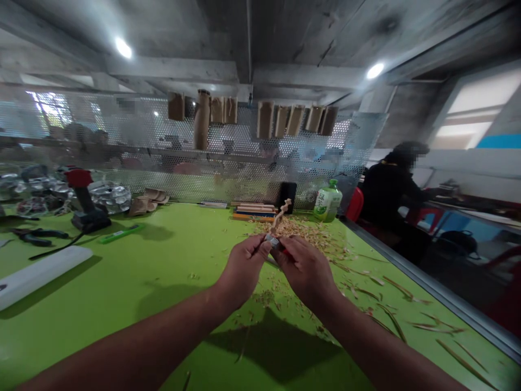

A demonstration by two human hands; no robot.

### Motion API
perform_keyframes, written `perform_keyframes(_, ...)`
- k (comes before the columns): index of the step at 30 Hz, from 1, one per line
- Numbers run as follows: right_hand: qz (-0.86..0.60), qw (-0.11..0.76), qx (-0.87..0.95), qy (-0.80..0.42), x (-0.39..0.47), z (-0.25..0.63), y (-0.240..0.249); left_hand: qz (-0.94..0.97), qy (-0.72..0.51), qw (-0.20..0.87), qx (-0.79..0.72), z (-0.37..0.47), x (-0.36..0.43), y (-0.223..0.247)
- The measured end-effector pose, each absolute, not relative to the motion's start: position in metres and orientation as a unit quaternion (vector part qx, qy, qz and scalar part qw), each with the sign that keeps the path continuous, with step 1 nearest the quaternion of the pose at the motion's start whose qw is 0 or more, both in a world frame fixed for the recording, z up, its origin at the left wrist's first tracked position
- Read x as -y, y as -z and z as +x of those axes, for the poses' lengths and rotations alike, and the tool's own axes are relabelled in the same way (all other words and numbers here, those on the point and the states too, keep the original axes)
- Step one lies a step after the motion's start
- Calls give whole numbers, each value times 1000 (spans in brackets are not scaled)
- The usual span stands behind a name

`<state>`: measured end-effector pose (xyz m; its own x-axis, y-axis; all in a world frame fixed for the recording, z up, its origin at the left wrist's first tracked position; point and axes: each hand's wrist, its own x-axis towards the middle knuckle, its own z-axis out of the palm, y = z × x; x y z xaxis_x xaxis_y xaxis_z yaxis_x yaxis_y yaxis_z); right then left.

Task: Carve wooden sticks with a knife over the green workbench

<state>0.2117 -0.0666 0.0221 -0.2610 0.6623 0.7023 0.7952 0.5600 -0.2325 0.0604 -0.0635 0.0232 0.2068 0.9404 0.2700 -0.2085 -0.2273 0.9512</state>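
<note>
Both of my hands meet over the middle of a green table (163,271). My left hand (244,266) is closed round the lower end of a thin, notched wooden piece (279,217), which sticks up beyond the fingers. My right hand (307,266) is closed on a tool with a red and dark handle and a grey metal part (272,239) against the wood. The tool's exact kind is hard to make out. Wood shavings (305,233) lie heaped just behind my hands and scattered below them.
A cordless drill (83,198), pliers (38,235), a green cutter (121,233) and a white bar (44,274) lie left. Wooden sticks (254,208), a black phone-like object (287,197) and a green-capped bottle (328,202) stand behind. A person (391,190) sits at right.
</note>
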Motion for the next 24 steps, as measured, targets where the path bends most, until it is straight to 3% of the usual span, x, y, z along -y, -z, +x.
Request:
perform_keyframes(5, -460, 405, 785, 88, 67, 211, -22, 598, -556, 461, -346, 61, 64, -25)
perform_keyframes(24, -444, 422, 776, 148, 70, 211, -22, 619, -559, 431, -343, 62, 65, -23)
